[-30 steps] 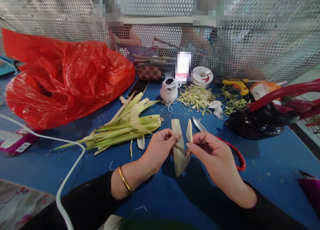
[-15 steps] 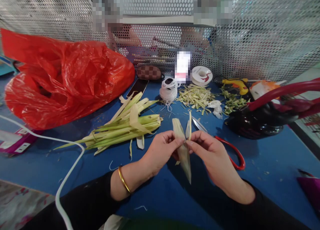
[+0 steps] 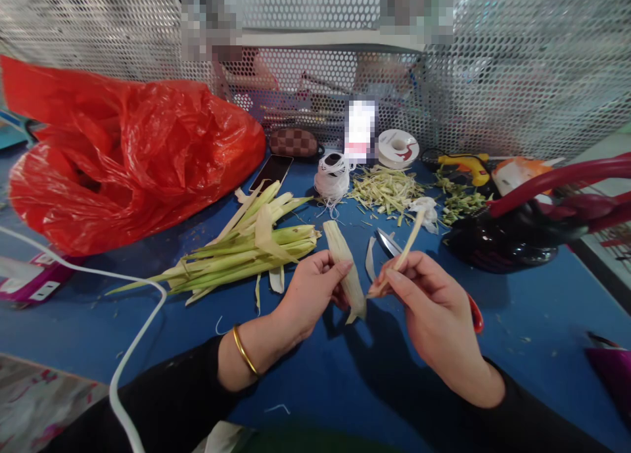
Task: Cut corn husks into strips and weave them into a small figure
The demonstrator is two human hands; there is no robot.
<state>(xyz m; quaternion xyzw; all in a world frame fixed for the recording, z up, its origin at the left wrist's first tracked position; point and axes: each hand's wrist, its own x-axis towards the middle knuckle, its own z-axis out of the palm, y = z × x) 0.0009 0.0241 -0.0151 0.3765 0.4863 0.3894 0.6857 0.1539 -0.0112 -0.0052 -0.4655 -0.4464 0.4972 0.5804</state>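
A wide, pale corn husk piece (image 3: 348, 269) is pinched between thumb and fingers of my left hand (image 3: 315, 285). My right hand (image 3: 434, 302), a short way to the right, grips a narrow husk strip (image 3: 410, 239) that sticks up and away from me. The two pieces are apart. Behind my right hand lie red-handled scissors (image 3: 388, 242), their handle mostly hidden by it. Beside the blades is a pale curved scrap (image 3: 369, 259). A bundle of green-yellow husks (image 3: 246, 256) rests on the blue table left of my left hand.
White string (image 3: 332, 180), a pile of cut husk bits (image 3: 387, 191) and a white spool (image 3: 398, 148) stand at the back. On the left is a red plastic bag (image 3: 138, 157); a white cable (image 3: 142, 328) crosses there. A black basket with red handles (image 3: 513, 242) stands right.
My hands have moved apart. The narrow strip has come away to the right in my right hand, and the wide husk in my left hand has shifted slightly left.
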